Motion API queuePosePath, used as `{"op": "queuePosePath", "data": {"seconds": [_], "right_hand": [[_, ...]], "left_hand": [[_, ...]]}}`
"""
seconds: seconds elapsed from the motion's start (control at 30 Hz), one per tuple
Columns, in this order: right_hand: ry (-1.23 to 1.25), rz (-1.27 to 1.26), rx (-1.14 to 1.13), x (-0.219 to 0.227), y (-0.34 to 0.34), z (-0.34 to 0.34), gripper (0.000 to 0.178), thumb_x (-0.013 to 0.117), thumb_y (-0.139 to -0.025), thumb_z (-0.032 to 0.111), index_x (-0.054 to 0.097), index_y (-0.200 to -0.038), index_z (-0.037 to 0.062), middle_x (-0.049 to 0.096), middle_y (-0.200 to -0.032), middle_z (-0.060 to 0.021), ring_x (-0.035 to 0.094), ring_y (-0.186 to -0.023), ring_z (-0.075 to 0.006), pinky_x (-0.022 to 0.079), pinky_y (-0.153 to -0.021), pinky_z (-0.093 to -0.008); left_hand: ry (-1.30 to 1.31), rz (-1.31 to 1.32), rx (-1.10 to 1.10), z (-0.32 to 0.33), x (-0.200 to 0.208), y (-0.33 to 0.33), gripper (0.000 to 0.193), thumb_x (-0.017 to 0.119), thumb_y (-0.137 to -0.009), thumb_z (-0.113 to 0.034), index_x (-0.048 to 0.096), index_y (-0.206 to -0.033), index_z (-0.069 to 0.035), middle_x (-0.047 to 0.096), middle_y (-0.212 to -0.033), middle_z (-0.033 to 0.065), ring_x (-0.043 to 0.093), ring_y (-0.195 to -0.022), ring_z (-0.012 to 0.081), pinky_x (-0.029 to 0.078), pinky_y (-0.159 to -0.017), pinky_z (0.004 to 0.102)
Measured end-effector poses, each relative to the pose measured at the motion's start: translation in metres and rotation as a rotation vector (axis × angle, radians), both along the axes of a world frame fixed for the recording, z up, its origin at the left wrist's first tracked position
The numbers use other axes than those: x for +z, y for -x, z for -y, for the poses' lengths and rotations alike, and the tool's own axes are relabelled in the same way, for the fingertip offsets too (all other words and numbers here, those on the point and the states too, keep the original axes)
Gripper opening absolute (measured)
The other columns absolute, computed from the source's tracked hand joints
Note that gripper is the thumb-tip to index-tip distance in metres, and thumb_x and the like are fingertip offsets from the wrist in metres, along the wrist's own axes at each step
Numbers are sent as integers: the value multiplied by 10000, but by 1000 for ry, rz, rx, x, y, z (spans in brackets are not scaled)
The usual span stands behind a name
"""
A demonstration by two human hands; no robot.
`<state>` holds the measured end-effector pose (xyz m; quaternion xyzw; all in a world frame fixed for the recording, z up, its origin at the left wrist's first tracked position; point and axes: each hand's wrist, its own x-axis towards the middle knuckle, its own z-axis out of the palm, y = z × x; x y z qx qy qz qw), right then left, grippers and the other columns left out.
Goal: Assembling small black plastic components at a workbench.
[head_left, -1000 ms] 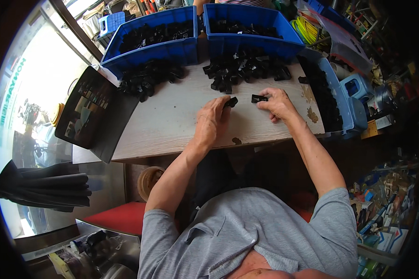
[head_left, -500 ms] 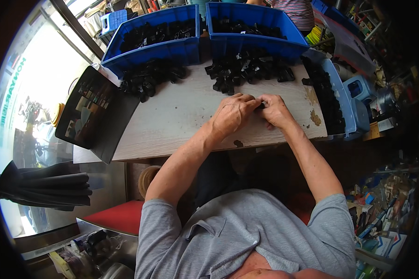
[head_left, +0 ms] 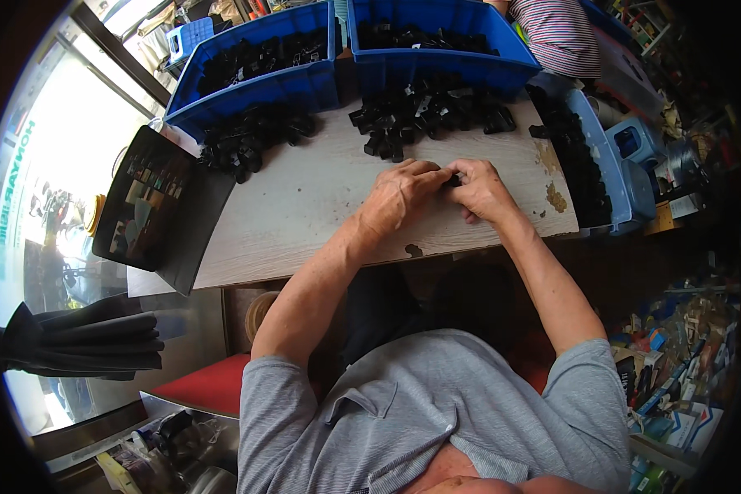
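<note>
Over the pale wooden table, my left hand and my right hand meet at the fingertips. Between them is a small black part, mostly covered by the fingers, so its exact kind does not show. The fingers of both hands are closed around it. Just beyond my hands lies a pile of small black plastic parts, some with shiny metal bits. Another heap of black parts rests farther left.
Two blue bins of black parts stand along the far edge. On the right is a light blue bin, also holding black parts. A tablet in a dark case stands at the left. Beyond the bins is another person in a striped top.
The view has shifted slightly, so the bins and piles sit a little farther left. Both hands stay together on the small part. The person beyond the bins shows more in view.
</note>
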<state>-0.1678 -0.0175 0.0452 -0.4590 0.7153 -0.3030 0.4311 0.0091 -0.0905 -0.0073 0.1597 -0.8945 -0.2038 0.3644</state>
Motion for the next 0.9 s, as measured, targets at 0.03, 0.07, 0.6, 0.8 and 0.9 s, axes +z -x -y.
{"op": "queuePosePath", "data": {"seconds": [0.03,0.07,0.6,0.8,0.9], "right_hand": [[5,-5,19,1,1,0,303,679,-797,57,700,-1097,21,587,-637,-21,551,-467,-104,470,-406,-276],[11,-10,39,1,1,1,322,673,-794,54,706,-1113,15,620,-634,-40,588,-478,-117,489,-408,-285],[7,-8,60,-3,1,1,353,624,-803,-10,704,-1145,21,600,-609,-40,568,-467,-127,502,-414,-304],[-14,-39,61,-4,0,2,332,659,-816,16,713,-1143,31,583,-606,-25,557,-463,-124,482,-415,-288],[1,-28,61,-8,2,1,328,690,-818,37,716,-1145,42,569,-608,-16,551,-462,-122,472,-417,-282]], "left_hand": [[-26,5,-20,2,-1,0,413,684,-858,-14,712,-1266,-71,726,-1109,131,695,-961,316,570,-850,394],[-29,5,-28,2,-2,-1,413,684,-858,-14,712,-1266,-71,726,-1109,131,695,-961,316,570,-850,394],[163,288,232,-31,5,-10,511,603,-884,-126,601,-1394,-103,655,-1343,66,600,-1243,255,447,-974,412],[165,307,241,-34,5,-14,484,596,-904,-156,610,-1387,-124,673,-1319,56,598,-1249,241,435,-981,404],[96,313,210,-36,6,-14,462,585,-921,-149,610,-1382,-124,663,-1329,79,590,-1258,269,423,-1013,415]]}}
